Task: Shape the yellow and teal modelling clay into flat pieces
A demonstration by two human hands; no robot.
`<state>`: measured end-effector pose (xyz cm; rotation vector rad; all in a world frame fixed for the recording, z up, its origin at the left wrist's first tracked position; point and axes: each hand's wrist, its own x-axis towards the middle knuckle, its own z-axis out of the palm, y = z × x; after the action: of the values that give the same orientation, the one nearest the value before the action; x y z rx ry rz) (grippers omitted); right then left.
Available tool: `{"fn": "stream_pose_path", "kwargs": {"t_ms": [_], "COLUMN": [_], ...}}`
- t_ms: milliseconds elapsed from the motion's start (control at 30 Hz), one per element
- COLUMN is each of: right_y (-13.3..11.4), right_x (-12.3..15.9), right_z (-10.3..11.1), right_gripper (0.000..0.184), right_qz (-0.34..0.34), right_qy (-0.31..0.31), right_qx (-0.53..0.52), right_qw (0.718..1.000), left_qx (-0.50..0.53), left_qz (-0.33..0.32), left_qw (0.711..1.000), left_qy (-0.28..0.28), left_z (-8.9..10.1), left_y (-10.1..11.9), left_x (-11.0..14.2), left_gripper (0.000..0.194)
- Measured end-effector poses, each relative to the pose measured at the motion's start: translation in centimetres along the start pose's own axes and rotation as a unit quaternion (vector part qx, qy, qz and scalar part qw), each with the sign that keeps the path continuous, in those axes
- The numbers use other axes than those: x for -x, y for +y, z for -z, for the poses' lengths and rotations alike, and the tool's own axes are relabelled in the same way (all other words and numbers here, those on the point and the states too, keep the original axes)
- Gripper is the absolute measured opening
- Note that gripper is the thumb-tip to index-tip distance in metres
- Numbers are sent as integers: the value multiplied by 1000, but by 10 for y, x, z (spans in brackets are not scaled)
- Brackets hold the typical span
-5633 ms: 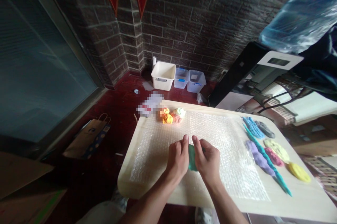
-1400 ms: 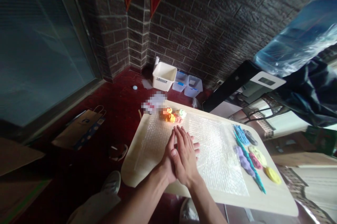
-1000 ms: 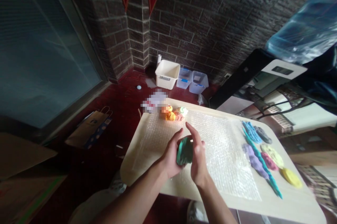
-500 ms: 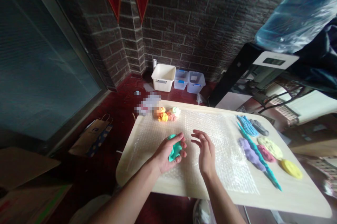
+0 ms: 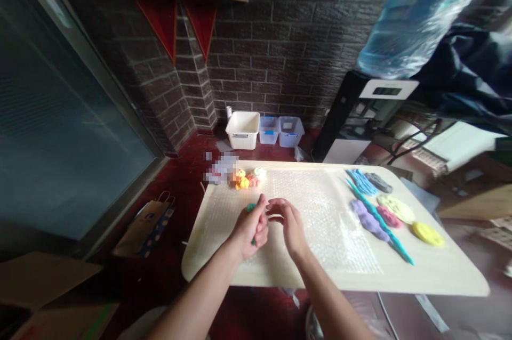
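Note:
My left hand (image 5: 252,226) is closed around a lump of green modelling clay (image 5: 250,207), most of it hidden by the fingers. Close beside it, my right hand (image 5: 288,224) has its fingers apart and slightly curled, with nothing in them. Both hands are above a sheet of bubble wrap (image 5: 320,212) on the pale table. Beyond them sits a small group of orange, yellow, pink and white clay pieces (image 5: 245,180). On the right lie a long teal clay roll (image 5: 380,220), a purple clay lump (image 5: 368,219) and a yellow clay disc (image 5: 428,234).
Blue clay (image 5: 362,181), grey clay (image 5: 378,183), cream clay (image 5: 396,209) and pink clay (image 5: 389,217) lie near the table's right end. Beyond the table stand a white bin (image 5: 242,131), two clear boxes and a water dispenser (image 5: 352,116). A paper bag (image 5: 140,228) is on the floor.
The fingers of my left hand have closed over the green clay, which showed in the open palm before. My right hand has come nearer to it. The view has tilted up.

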<state>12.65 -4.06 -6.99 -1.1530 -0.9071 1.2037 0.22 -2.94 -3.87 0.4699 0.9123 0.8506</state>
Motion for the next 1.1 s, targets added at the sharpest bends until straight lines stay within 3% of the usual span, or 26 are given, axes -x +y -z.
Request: {"fn": "stream_pose_path", "kwargs": {"t_ms": [100,300,500,700,833,967,1100], "right_y": [-5,-13,-10,-13,-15,-10,-9], "right_x": [7,31,67,99,124,148,165], "right_z": [-3,-1,7,11,5,-4,-10], "right_gripper": [40,44,53,46,46,45,42], "right_qz": [-3,-1,-26,-1,-4,-12,-10], "right_qy": [-27,-46,-76,-50,-61,-113,-148], "right_qx": [-5,-13,-16,-30,-56,-53,-27], "right_qw": [1000,999,997,998,997,992,989], "left_qx": [-19,-71,-105,-112,-130,-158,-243], "left_qz": [22,33,27,-3,-10,-50,-114], "left_qw": [999,997,994,986,978,978,963], "left_qy": [34,17,-15,-127,-161,-126,-39], "left_z": [-5,-15,-13,-4,14,30,42], "left_y": [-4,-23,-42,-40,-45,-65,-82], "left_x": [1,9,24,75,112,128,129], "left_gripper": [77,77,70,44,30,28,17]}}
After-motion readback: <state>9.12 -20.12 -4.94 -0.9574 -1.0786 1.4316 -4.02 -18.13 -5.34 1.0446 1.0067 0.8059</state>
